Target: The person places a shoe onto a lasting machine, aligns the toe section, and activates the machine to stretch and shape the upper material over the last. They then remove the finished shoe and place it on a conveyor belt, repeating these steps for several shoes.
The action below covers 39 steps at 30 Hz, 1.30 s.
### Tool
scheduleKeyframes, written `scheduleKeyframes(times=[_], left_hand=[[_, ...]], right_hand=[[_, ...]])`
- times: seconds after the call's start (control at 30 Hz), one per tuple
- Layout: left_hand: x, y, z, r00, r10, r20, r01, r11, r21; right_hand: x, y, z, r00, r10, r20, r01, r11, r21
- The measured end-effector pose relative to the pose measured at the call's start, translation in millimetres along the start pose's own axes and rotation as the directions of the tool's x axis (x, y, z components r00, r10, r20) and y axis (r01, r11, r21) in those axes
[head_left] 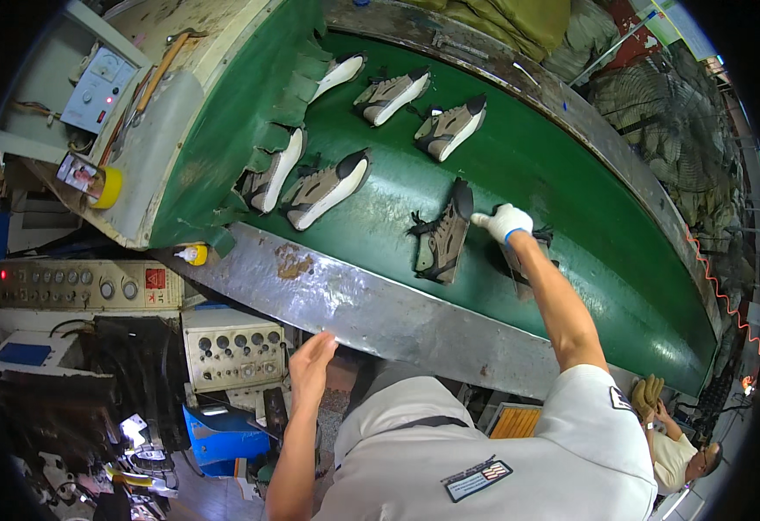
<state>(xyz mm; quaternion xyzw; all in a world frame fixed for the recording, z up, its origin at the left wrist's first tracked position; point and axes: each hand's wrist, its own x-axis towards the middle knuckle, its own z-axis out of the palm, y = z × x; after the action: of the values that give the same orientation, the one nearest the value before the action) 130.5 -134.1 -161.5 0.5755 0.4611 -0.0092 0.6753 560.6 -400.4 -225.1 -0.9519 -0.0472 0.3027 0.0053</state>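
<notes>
My right hand, in a white glove, reaches out over the green conveyor belt and touches the heel of a grey and black shoe lying on its side. A second dark shoe lies under my right forearm, mostly hidden. My left hand is bare, fingers apart, holding nothing, hovering below the belt's metal edge near a control box. Several more grey shoes with white soles lie further up the belt.
A cream machine housing with green flaps covers the belt's left end. Control panels with knobs stand at left below the belt. Another person with olive gloves sits at lower right. Stacked olive fabric lies beyond the belt.
</notes>
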Motion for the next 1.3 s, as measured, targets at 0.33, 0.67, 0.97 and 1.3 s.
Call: scheduleKeyframes(times=[0.33, 0.67, 0.97, 1.3], left_hand=[[-33, 2, -23, 0.988, -0.111, -0.108, 0.102, 0.991, -0.085], [-50, 73, -109, 0.945, 0.243, -0.22, -0.308, 0.887, -0.345], [-181, -5, -292, 0.764, -0.016, -0.645, -0.442, 0.715, -0.541], [-254, -81, -382, 0.404, -0.198, -0.893, -0.744, 0.496, -0.447]], right_hand=[[35, -18, 166, 0.997, -0.023, 0.068, -0.064, 0.16, 0.985], [-234, -220, 115, 0.298, -0.874, 0.385, -0.591, 0.148, 0.793], [-473, -392, 104, 0.057, -0.869, 0.491, -0.268, 0.46, 0.846], [-583, -485, 197, -0.033, -0.912, 0.409, 0.057, 0.407, 0.912]])
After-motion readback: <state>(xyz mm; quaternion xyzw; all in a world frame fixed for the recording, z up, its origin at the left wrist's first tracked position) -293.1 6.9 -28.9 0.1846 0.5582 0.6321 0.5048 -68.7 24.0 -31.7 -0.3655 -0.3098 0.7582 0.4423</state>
